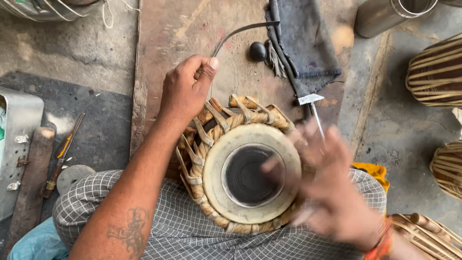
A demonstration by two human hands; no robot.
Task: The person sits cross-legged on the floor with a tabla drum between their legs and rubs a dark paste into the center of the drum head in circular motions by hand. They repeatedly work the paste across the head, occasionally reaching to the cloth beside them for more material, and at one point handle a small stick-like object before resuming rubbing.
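On lap, between both hands: small drum (pixel 245 175), head laced, straps threaded w/ pegs. Left hand (pixel 185 91) fingers closed on thin curved metal tool (pixel 240 32) at far rim. Right hand (pixel 327 185) blurred over near-right rim, finger state can't tell. Hammer (pixel 313 106) lies just beyond right fingers.

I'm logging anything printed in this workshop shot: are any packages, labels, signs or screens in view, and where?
None: no package, label, sign or screen shows.
Nearest things: a plain steel container at the top right and a grey metal box at the left edge, both unmarked as far as visible.
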